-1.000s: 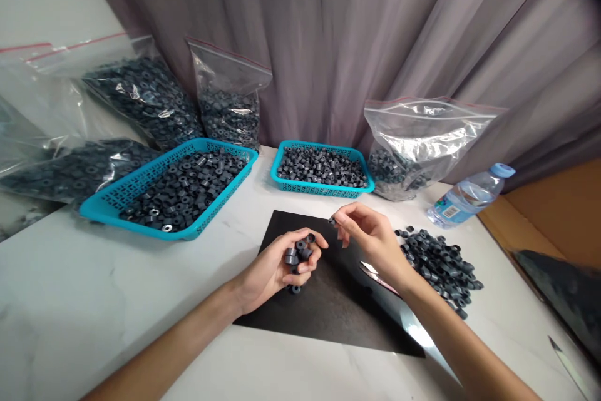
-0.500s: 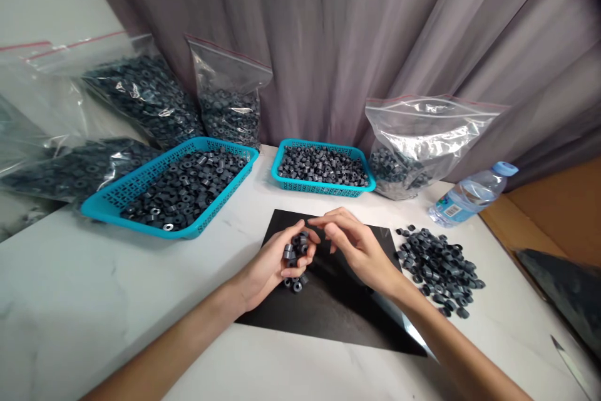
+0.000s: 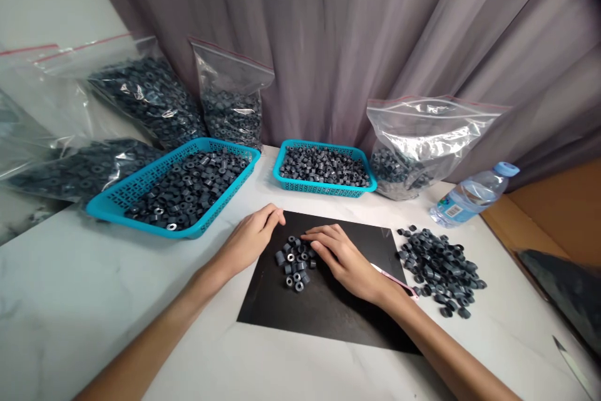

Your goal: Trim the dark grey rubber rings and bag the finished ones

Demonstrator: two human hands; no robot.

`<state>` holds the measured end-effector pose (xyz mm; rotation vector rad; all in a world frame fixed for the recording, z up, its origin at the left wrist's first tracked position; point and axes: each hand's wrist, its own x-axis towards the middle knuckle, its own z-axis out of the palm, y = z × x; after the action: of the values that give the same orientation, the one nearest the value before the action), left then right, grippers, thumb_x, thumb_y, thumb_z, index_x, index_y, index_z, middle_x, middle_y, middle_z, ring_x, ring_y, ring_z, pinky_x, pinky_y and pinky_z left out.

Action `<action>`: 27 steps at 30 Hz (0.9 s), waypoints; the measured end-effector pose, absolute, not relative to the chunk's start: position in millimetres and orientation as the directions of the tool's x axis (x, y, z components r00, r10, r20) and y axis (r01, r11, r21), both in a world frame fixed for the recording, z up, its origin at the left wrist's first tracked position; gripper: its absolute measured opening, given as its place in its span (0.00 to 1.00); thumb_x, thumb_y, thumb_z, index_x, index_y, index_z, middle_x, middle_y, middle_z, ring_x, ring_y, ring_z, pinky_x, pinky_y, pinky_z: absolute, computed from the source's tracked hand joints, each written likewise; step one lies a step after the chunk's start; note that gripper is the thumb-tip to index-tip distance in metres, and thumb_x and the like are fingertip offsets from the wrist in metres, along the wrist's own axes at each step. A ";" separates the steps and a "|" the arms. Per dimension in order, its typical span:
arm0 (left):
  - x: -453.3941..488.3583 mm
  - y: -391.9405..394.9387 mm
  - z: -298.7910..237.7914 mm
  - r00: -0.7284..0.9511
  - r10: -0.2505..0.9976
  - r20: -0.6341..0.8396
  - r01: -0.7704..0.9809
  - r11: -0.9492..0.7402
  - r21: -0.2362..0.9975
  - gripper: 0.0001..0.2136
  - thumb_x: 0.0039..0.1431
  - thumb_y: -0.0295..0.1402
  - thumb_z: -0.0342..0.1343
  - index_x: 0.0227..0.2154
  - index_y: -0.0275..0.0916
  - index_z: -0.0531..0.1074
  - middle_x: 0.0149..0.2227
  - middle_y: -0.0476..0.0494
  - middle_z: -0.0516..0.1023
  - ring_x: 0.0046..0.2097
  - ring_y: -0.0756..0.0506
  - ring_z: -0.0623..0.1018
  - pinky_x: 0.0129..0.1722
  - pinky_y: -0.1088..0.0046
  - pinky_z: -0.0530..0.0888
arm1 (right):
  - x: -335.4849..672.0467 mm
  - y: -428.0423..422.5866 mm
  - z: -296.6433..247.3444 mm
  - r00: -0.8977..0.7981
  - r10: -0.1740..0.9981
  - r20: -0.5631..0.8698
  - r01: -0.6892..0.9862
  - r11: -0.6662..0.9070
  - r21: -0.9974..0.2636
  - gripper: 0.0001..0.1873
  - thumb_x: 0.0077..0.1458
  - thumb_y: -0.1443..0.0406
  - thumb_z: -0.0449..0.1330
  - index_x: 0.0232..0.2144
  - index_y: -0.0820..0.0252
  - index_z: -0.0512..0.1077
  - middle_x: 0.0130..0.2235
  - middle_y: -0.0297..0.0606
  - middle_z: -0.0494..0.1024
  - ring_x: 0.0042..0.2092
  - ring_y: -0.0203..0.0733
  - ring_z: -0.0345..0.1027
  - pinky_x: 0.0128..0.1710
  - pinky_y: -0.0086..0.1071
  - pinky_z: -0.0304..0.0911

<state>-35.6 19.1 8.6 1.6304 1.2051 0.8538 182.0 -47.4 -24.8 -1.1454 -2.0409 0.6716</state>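
Observation:
A small heap of dark grey ring-shaped parts (image 3: 295, 264) lies on a black sheet (image 3: 328, 307) on the white table. My left hand (image 3: 251, 239) rests palm down at the sheet's upper left corner, fingers stretched out, holding nothing. My right hand (image 3: 342, 256) lies flat on the sheet just right of the heap, fingertips touching its edge. A thin pink-handled tool (image 3: 397, 280) sticks out from under my right wrist.
Two teal baskets (image 3: 113, 210) (image 3: 323, 188) hold more grey rings. Zip bags of rings (image 3: 230, 107) (image 3: 413, 144) stand along the curtain. A loose pile of rings (image 3: 439, 266) lies right of the sheet, a water bottle (image 3: 472, 196) behind it, a blade (image 3: 570, 357) at the right edge.
My left hand has let its handful of rings drop onto the sheet and flattened beside them. My right hand has come down from a pinch and now lies flat next to the heap.

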 end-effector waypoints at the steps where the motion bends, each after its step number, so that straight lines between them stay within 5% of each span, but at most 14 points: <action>1: -36.2 19.1 6.5 0.295 0.955 0.016 0.374 -0.130 0.918 0.10 0.59 0.41 0.59 0.26 0.42 0.74 0.30 0.49 0.74 0.35 0.44 0.69 0.34 0.74 0.61 | 182.5 -45.8 -25.9 -0.359 0.874 0.328 0.511 0.478 -0.714 0.15 0.71 0.63 0.49 0.52 0.50 0.73 0.50 0.40 0.76 0.54 0.46 0.67 0.58 0.44 0.61; 8: -42.0 23.3 2.5 0.430 0.902 -0.033 0.477 -0.195 0.857 0.10 0.53 0.43 0.64 0.29 0.42 0.77 0.24 0.53 0.70 0.31 0.46 0.68 0.33 0.75 0.61 | 187.7 -39.8 -30.1 -0.269 0.900 0.342 0.532 0.436 -0.726 0.09 0.67 0.62 0.56 0.41 0.55 0.76 0.41 0.40 0.78 0.43 0.45 0.72 0.47 0.40 0.67; 20: -35.7 26.8 3.2 0.490 0.869 -0.064 0.328 -0.116 0.938 0.07 0.50 0.37 0.66 0.26 0.39 0.80 0.30 0.47 0.77 0.36 0.44 0.71 0.38 0.74 0.66 | 194.6 -38.2 -30.5 -0.219 0.922 0.319 0.539 0.387 -0.748 0.08 0.66 0.63 0.57 0.40 0.57 0.75 0.41 0.40 0.77 0.41 0.42 0.72 0.44 0.37 0.68; 27: -30.6 12.5 28.0 0.399 0.911 -0.108 0.090 0.078 0.993 0.09 0.60 0.38 0.61 0.31 0.37 0.72 0.27 0.52 0.62 0.27 0.53 0.60 0.21 0.82 0.54 | 196.9 -37.9 -28.3 -0.229 0.924 0.305 0.530 0.381 -0.757 0.08 0.65 0.64 0.59 0.46 0.57 0.74 0.42 0.39 0.78 0.40 0.41 0.72 0.44 0.36 0.68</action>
<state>-30.6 12.5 28.0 1.3591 0.9918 0.7971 196.9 -37.9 -28.3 -1.2563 -1.8887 0.6641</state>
